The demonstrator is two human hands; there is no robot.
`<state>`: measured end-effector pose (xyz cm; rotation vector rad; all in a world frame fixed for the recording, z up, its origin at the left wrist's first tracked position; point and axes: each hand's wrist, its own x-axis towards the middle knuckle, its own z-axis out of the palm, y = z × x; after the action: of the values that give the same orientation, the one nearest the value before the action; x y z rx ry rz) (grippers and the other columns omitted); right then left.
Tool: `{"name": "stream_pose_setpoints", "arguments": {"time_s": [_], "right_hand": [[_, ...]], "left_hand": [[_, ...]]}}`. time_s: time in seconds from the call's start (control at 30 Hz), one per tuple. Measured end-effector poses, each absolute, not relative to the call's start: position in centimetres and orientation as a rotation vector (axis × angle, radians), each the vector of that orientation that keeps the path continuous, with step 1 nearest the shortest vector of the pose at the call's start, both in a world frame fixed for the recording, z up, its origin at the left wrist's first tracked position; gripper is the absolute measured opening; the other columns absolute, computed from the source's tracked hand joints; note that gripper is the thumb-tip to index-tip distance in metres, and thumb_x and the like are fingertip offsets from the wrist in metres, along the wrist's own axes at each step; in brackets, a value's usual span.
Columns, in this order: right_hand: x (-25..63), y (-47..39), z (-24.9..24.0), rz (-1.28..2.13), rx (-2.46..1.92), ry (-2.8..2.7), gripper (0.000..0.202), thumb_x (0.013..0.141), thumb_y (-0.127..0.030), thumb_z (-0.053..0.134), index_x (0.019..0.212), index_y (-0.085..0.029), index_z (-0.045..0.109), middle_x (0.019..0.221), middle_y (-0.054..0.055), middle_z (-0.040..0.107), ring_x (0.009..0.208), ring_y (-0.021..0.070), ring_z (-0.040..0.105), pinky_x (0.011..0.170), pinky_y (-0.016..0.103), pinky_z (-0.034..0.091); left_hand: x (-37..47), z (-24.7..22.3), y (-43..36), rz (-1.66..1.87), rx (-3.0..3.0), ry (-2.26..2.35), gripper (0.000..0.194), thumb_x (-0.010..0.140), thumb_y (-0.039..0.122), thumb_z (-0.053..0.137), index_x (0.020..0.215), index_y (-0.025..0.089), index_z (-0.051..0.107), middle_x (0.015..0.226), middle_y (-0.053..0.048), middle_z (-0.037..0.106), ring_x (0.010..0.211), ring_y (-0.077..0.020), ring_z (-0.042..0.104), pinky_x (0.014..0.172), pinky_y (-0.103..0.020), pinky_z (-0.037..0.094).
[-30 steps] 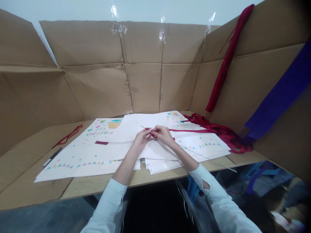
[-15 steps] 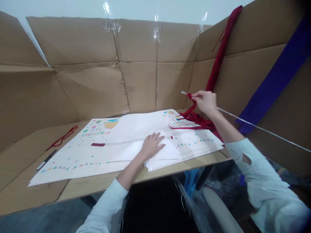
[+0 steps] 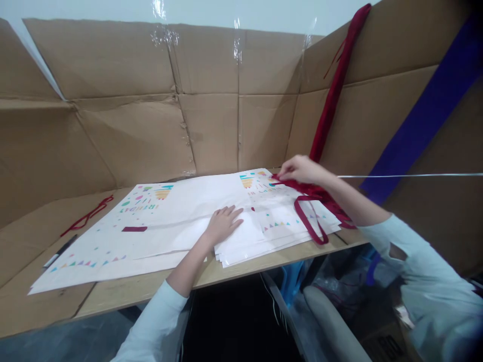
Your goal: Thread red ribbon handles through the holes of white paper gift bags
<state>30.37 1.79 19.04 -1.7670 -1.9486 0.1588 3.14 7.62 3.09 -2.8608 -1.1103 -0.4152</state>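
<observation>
My left hand (image 3: pixel 224 223) lies flat with fingers spread on printed white sheets (image 3: pixel 192 196), which bear colourful birthday lettering and small triangles. A short dark red strip (image 3: pixel 134 229) shows on the left sheet. At the far right of the sheets, my right hand (image 3: pixel 302 169) is closed in a pinch over a tangled pile of dark red ribbon (image 3: pixel 315 189), its fingertips on a ribbon there. A loop of the same ribbon (image 3: pixel 302 213) lies over the sheets' right side, nearer me. The right forearm partly hides the pile.
Cardboard walls (image 3: pixel 211 130) enclose the table (image 3: pixel 151 281). A long red band (image 3: pixel 335 90) and a wide purple band (image 3: pixel 418 110) hang at right. A thin white cord (image 3: pixel 407 175) stretches rightward behind my forearm. A red cord (image 3: pixel 88 216) and a pen (image 3: pixel 60 251) lie at left.
My right hand has come down and left from above the pile, where it held up a ribbon. A red loop now lies on the sheets. My left hand stays flat on the paper.
</observation>
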Motion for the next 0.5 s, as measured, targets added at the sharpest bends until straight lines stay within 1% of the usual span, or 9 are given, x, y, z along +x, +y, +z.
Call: {"name": "stream_pose_setpoints", "arguments": {"time_s": [0.1,0.17,0.23,0.33,0.5], "right_hand": [[29.1,3.2,14.6,0.737,-1.855,-2.08,0.011,0.065,-0.016,0.064,0.074,-0.013,0.069,0.067,0.003,0.063,0.057,0.0125,0.052,0.047,0.022,0.038],[28.7,3.9,12.5,0.931,-1.912,-2.024,0.014,0.063,-0.016,0.064,0.075,-0.012,0.069,0.065,0.004,0.061,0.054,0.0115,0.049,0.043,0.021,0.035],[28.7,4.4,11.3,1.01,-1.924,-1.934,0.015,0.061,-0.017,0.065,0.075,-0.013,0.069,0.068,0.004,0.061,0.058,0.0115,0.05,0.044,0.019,0.036],[28.8,4.8,10.8,1.073,-1.92,-1.827,0.015,0.06,-0.018,0.066,0.075,-0.014,0.068,0.072,0.004,0.062,0.062,0.0113,0.051,0.047,0.018,0.038],[29.2,5.2,10.5,1.01,-1.98,-1.771,0.016,0.06,-0.018,0.066,0.075,-0.014,0.07,0.064,0.002,0.056,0.056,0.0083,0.045,0.044,0.017,0.034]], "left_hand": [[2.9,2.7,7.3,-0.385,-2.841,-1.113,0.052,0.091,0.054,0.02,0.138,0.034,0.031,0.144,-0.001,0.027,0.131,-0.0256,0.027,0.104,-0.043,0.023],[2.8,2.5,7.1,-0.374,-2.826,-1.118,0.052,0.091,0.053,0.019,0.139,0.035,0.027,0.145,-0.001,0.024,0.133,-0.0247,0.024,0.106,-0.044,0.02],[2.7,2.4,6.9,-0.364,-2.814,-1.119,0.052,0.091,0.053,0.019,0.14,0.035,0.026,0.146,-0.001,0.023,0.133,-0.024,0.023,0.106,-0.044,0.019],[2.6,2.5,6.8,-0.351,-2.802,-1.126,0.052,0.092,0.052,0.019,0.14,0.035,0.026,0.146,-0.001,0.024,0.133,-0.0237,0.024,0.106,-0.043,0.02],[2.6,2.6,6.5,-0.35,-2.797,-1.136,0.051,0.092,0.052,0.02,0.14,0.034,0.027,0.145,-0.001,0.025,0.132,-0.0242,0.025,0.105,-0.044,0.022]]}}
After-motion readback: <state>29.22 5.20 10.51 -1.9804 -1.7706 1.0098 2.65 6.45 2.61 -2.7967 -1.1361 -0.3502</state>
